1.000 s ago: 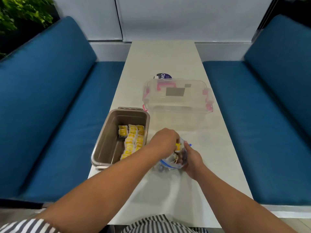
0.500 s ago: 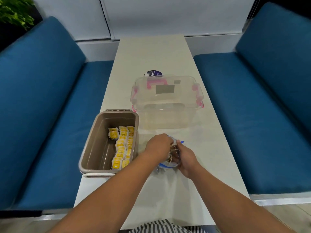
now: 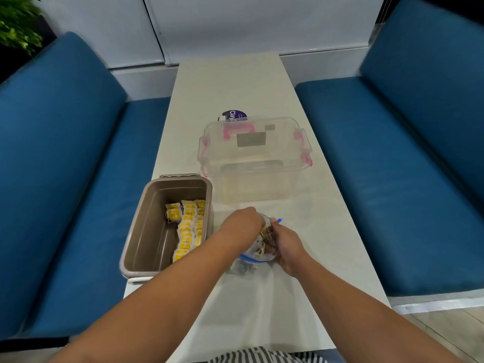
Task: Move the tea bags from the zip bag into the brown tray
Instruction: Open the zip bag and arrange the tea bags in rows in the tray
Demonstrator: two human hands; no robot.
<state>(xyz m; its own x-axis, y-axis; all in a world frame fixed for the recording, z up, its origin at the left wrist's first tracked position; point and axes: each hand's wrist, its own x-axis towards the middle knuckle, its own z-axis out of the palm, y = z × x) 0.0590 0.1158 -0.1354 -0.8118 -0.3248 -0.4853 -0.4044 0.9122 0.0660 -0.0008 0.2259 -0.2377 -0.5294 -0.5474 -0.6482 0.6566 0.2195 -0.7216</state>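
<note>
- Holding the same pose as half a second ago in the head view, both hands meet over the zip bag, which lies on the table just right of the brown tray. The yellow tag seen between them a second ago now shows only as a small dull sliver.
- The left hand arches over the bag's mouth with its fingers curled down inside. The fingertips are hidden, so I cannot tell whether they have a tea bag.
- The right hand grips the bag's right side, fingers wrapped round the crumpled film and thumb near the blue zip strip.
- The count in the tray looks unchanged: tea bags lie in overlapping rows along its right wall, one apart to their left. More of them show through the zip bag's film.
- The zip bag is thin, clear, wrinkled plastic. The tea bags are flat pale squares with yellow labels and thin strings.
- The tray is smooth, matt, rectangular and deep, with rounded corners and a lipped rim.
- Beyond it stands a clear lidded box with pink latches and handle. A round purple label lies behind it.
- The table is long, pale and smooth, between blue cushioned benches.
</note>
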